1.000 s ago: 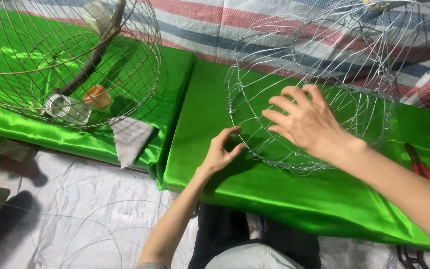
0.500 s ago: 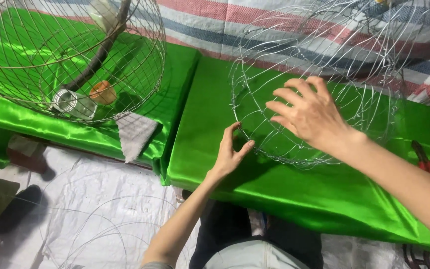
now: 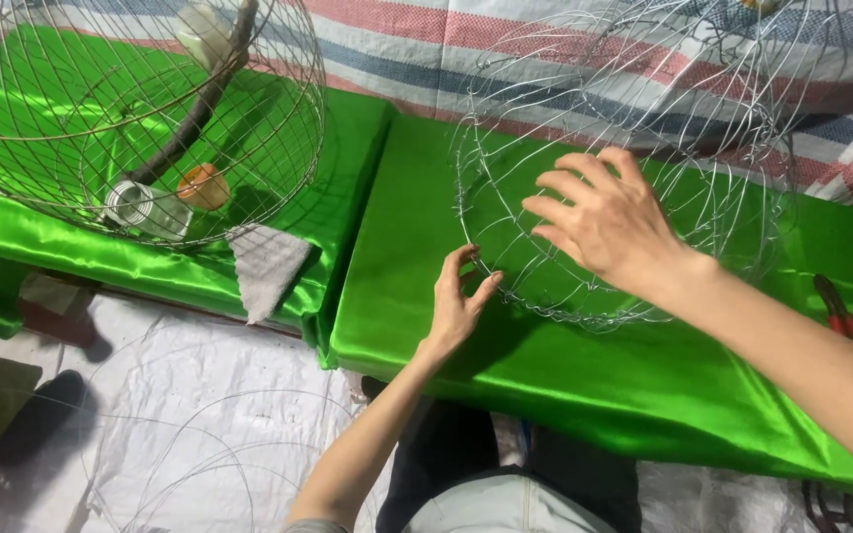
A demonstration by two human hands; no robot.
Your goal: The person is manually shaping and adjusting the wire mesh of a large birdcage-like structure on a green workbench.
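Craft workshop: wire cages (image 3: 140,109), red pliers (image 3: 838,308)

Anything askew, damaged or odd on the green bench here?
Nothing looks damaged. Two small oddities: a grey rag hangs over the green cloth's front edge, and loose wire hoops lie on the floor. Both hands, left hand and right hand, rest on the wire frame.
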